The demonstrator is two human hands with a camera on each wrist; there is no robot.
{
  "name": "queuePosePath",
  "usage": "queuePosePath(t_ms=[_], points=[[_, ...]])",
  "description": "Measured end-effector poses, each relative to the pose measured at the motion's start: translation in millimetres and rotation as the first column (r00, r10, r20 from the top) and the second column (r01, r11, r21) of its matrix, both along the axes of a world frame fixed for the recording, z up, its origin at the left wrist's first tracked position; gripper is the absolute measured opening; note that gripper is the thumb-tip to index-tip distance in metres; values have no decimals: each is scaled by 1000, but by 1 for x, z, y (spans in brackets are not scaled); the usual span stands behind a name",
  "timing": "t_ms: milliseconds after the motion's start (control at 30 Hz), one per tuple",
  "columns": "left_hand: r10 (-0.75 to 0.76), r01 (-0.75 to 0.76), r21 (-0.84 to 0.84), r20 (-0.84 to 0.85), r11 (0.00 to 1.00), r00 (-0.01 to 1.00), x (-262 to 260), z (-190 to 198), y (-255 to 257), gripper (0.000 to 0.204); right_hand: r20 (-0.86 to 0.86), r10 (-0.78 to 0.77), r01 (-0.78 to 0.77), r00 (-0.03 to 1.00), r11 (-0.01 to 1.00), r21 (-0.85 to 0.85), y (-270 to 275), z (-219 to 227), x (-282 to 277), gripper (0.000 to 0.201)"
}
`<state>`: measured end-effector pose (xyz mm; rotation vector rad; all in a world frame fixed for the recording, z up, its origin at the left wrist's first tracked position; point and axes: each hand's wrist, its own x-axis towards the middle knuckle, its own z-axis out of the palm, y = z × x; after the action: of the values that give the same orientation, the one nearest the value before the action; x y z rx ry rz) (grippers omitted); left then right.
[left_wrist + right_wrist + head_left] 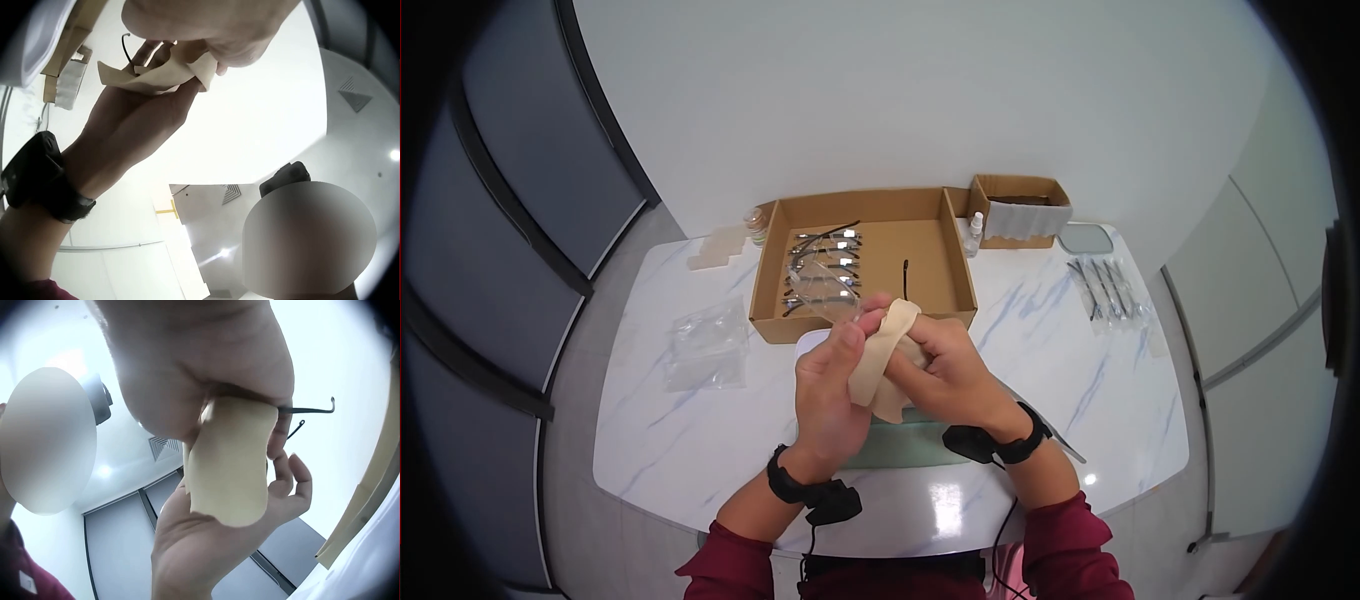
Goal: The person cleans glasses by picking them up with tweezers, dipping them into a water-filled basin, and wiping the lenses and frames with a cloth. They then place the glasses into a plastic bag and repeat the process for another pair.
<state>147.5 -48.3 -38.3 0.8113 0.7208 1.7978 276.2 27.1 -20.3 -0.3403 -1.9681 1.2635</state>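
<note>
My left hand (830, 385) holds a pair of eyeglasses by its fingertips, at the middle over the table. One clear lens (828, 292) shows to the left of the fingers. A beige cloth (880, 355) wraps over the other side, and my right hand (955, 375) pinches it between thumb and fingers. In the right wrist view the cloth (231, 462) hangs down between both hands, and a dark temple arm (312, 410) sticks out past the fingers. Cloth and fingers hide the wrapped part of the glasses.
Behind the hands, a shallow cardboard box (962, 265) holds a row of eyeglasses (825, 265). A smaller box (1005, 243), a spray bottle (974, 235) and bagged glasses (1112, 290) stand right. Clear plastic bags (705, 345) lie left. A green cloth (905, 447) lies beneath the hands.
</note>
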Motion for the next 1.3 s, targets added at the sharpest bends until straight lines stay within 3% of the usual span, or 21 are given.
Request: queuePosePath(t_ms=[267,367,433,567,633,767,833,967,1067,1133,1267,1300], points=[[22,-21,-28,35,999,999,-10,0,0,40,14,-65,65,998,997,37,1,4,0,22],[44,-43,-23,79,999,996,-17,4,-1,38,60,-13,10,998,998,65,7,0,4,23],[96,-97,21,38,995,995,-20,6,0,35,25,90,-91,996,995,42,9,-2,6,23],[148,-148,29,19,989,989,-22,3,2,36,-86,113,-100,990,984,144,11,-2,4,21],[96,-98,24,72,995,993,-16,-2,1,37,40,111,-115,993,985,130,10,-4,7,21],[-15,11,44,80,999,997,-4,-1,-2,37,31,26,-30,999,992,119,-2,-1,2,21],[-36,35,25,28,999,999,1,1,-3,37,14,-54,54,998,999,-2,-5,-2,1,20],[1,0,20,-27,1000,1000,-4,3,-3,37,-17,-93,92,996,995,-26,-6,-1,-1,20],[41,-39,32,-78,999,996,-16,0,-3,37,84,-19,21,996,999,-29,-4,1,3,21],[81,-81,39,-1,996,997,-19,1,-3,38,36,92,-95,995,990,104,2,-1,3,22],[121,-122,5,66,993,990,-17,3,-3,39,132,89,-109,987,983,149,7,1,6,23],[72,-74,24,53,997,996,-14,3,-4,40,107,64,-84,992,978,189,7,-1,5,23]])
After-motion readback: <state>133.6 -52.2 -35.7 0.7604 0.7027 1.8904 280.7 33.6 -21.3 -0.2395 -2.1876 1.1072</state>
